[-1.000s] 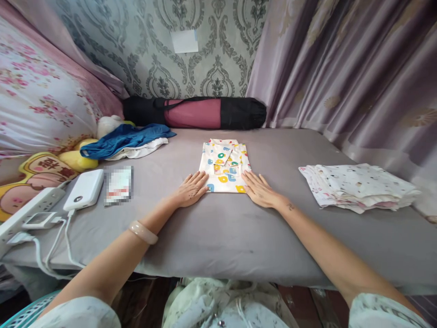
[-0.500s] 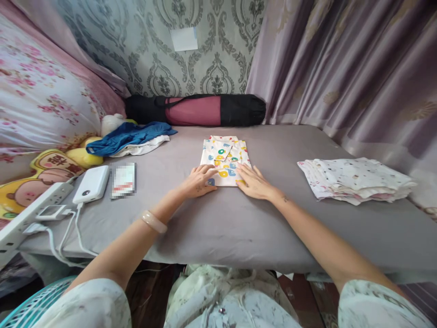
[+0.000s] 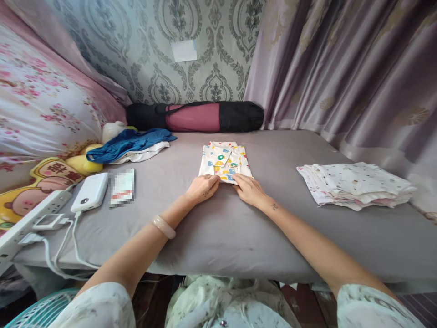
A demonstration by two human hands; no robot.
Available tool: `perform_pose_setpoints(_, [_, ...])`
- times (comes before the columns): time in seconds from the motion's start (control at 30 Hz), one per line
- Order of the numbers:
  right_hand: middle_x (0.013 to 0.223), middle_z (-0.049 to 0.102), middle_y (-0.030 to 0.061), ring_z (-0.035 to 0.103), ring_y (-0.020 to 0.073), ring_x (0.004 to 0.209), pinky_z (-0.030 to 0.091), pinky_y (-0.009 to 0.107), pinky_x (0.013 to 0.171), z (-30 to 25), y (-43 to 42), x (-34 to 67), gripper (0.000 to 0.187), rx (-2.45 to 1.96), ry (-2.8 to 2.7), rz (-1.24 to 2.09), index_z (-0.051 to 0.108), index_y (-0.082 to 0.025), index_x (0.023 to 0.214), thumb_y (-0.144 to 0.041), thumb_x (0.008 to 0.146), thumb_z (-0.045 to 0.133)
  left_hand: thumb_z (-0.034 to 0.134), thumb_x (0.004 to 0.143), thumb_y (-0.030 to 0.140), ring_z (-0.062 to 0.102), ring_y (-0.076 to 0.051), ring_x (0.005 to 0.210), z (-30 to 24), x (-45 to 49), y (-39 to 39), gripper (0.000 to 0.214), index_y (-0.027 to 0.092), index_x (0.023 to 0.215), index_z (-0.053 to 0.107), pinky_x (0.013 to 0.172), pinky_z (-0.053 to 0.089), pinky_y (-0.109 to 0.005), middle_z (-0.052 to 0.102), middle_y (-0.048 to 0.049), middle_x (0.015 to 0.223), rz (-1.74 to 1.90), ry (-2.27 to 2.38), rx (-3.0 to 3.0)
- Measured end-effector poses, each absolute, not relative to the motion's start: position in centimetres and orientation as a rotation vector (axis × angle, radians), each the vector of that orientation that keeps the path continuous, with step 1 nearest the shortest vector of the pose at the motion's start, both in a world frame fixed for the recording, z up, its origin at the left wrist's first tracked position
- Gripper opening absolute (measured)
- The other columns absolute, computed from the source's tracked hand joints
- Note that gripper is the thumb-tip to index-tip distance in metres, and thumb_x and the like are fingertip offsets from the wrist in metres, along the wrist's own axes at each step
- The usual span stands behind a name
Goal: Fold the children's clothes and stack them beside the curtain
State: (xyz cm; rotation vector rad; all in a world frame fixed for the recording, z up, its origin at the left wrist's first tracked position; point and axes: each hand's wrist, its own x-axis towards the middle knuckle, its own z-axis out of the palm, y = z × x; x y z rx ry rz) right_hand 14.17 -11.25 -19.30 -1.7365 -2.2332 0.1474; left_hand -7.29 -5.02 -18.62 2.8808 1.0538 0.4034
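Observation:
A white shirt (image 3: 222, 158) with a colourful cartoon print lies folded into a narrow panel on the grey-covered bed, one sleeve flap slanting across its front. At its near left corner, my left hand (image 3: 205, 187) has its fingers curled over the edge, closed on the cloth. My right hand (image 3: 251, 189) pinches the same near edge on the right side. The thumbs and the cloth beneath the fingers are partly hidden. Between the two hands, the near edge looks slightly folded up.
To the right sits a stack of folded white printed cloths (image 3: 357, 182). A white power bank (image 3: 89, 192), a blurred packet (image 3: 123, 187) and a power strip (image 3: 34, 223) with cables lie left. Behind are a blue garment (image 3: 136, 141) and a long black-and-red bag (image 3: 194, 117).
Both hands have gone from lying with spread fingers on the shirt to gripping its near edge. That edge has shifted slightly away from me. The camera view has tilted up a little.

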Motion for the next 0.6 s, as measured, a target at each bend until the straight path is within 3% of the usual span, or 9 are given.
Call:
perform_pose_setpoints(0.17, [0.139, 0.052, 0.0076, 0.052, 0.0231, 0.123, 0.043, 0.036, 0.103, -19.4, -11.4, 17.4, 0.054, -1.797, -2.234, 0.148, 0.053, -0.019, 0.134, -0.006, 0.083, 0.041, 0.034, 0.098, 0.035, 0.063, -0.021, 0.105, -19.4, -9.1, -3.9, 0.031, 0.019, 0.11, 0.058, 0.096, 0.044, -0.036, 0.068, -0.011, 0.109, 0.41, 0.781, 3.004])
perform_pose_setpoints(0.27, [0.139, 0.052, 0.0076, 0.051, 0.0223, 0.125, 0.043, 0.037, 0.104, -19.9, -11.7, 18.7, 0.057, -1.724, -2.254, 0.138, 0.054, -0.019, 0.134, -0.002, 0.081, 0.038, 0.038, 0.094, 0.024, 0.059, -0.022, 0.114, -20.2, -10.8, -3.2, 0.031, 0.018, 0.118, 0.058, 0.098, 0.045, -0.038, 0.064, -0.0108, 0.121, 0.459, 0.764, 3.024])
perform_pose_setpoints(0.43, [0.138, 0.052, 0.0092, 0.05, 0.0204, 0.127, 0.041, 0.036, 0.107, -20.1, -11.9, 19.5, 0.061, -1.595, -2.328, 0.113, 0.055, -0.014, 0.133, 0.004, 0.079, 0.032, 0.036, 0.081, 0.005, 0.055, -0.019, 0.121, -20.5, -12.4, -2.5, 0.051, 0.018, 0.126, 0.057, 0.102, 0.045, -0.035, 0.058, -0.0081, 0.133, 0.409, 0.879, 2.96])
perform_pose_setpoints(0.6, [0.136, 0.055, 0.0093, 0.052, 0.0216, 0.125, 0.044, 0.038, 0.104, -18.7, -13.5, 19.6, 0.062, -1.554, -2.353, 0.088, 0.055, -0.015, 0.133, 0.003, 0.078, 0.033, 0.036, 0.079, 0.003, 0.053, -0.019, 0.124, -18.9, -13.2, -3.8, 0.055, 0.018, 0.128, 0.056, 0.106, 0.042, -0.037, 0.057, -0.0081, 0.133, 0.431, 0.788, 2.958])
